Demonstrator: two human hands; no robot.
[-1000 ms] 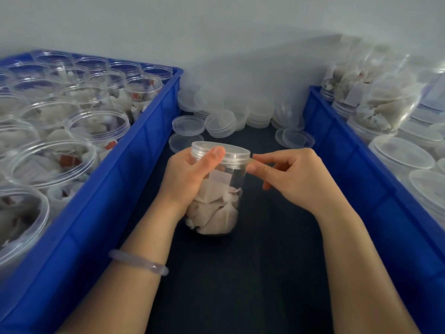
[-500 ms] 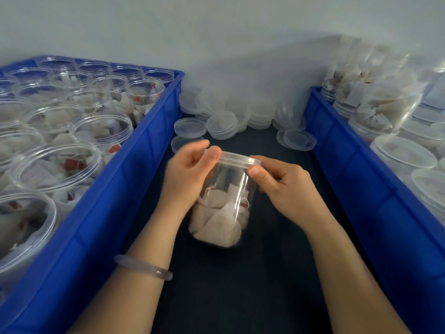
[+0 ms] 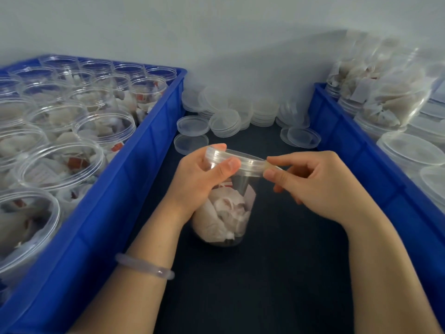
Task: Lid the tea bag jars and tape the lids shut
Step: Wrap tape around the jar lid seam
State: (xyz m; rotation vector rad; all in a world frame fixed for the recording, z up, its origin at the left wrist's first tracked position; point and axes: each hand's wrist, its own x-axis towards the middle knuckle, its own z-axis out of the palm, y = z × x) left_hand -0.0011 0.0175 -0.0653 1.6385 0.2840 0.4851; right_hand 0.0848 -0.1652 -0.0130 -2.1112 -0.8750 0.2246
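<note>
The taping step seems to be in hand. A clear jar [image 3: 226, 213] of tea bags is held in the middle of the dark table [image 3: 265, 273], between the left bin [image 3: 115, 201] and the right bin [image 3: 361, 165], and its lid [image 3: 243, 162] is already on. The jar is gripped near the top by the left hand [image 3: 199, 182], with the fingers curled round the far side and the thumb pressed on the lid's rim. The right hand [image 3: 313, 186] is just beside the lid on its right side. A small bit of tape [image 3: 271, 167] (clear and hard to see) is pinched between its thumb and first finger, right at the lid's edge. The jar's bottom is low by the table, but it cannot be told if it is touching. Next, the tape likely needs to be pulled round the rim and pressed flat while the jar is held steady. Many open jars [image 3: 106, 126] are waiting in the left bin, and loose lids [image 3: 225, 122] are piled at the back of the table.
</note>
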